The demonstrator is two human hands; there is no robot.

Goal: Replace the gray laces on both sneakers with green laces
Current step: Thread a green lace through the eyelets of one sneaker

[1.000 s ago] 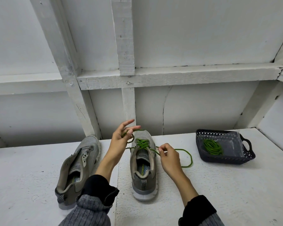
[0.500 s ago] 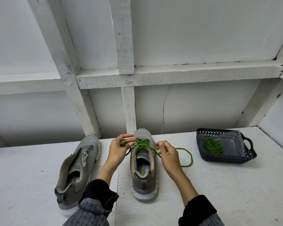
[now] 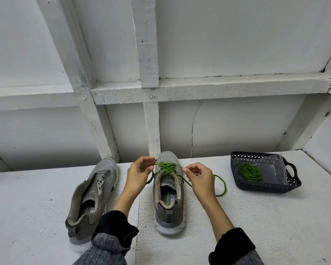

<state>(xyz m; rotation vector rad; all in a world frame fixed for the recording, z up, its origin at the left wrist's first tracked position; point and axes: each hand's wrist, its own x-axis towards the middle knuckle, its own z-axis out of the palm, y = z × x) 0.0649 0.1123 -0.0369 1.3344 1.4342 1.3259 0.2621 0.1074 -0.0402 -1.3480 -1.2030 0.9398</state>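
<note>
Pinching each end of the green lace [image 3: 167, 167], left hand [image 3: 137, 175] and right hand [image 3: 199, 177] draw it taut across the right-side sneaker [image 3: 168, 192], likely to even the crossings.

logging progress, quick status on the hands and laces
Left hand and right hand each pinch the green lace on the middle sneaker. Left sneaker unlaced. Spare green lace in basket. Nothing obstructing.

Bare worktop [image 3: 256, 217] lies between the laced sneaker [image 3: 169, 190] and the basket [image 3: 264, 172]. A slack green lace [image 3: 221, 185] loop crosses it just right of that sneaker. The unlaced sneaker [image 3: 93, 196] blocks its left side.
</note>
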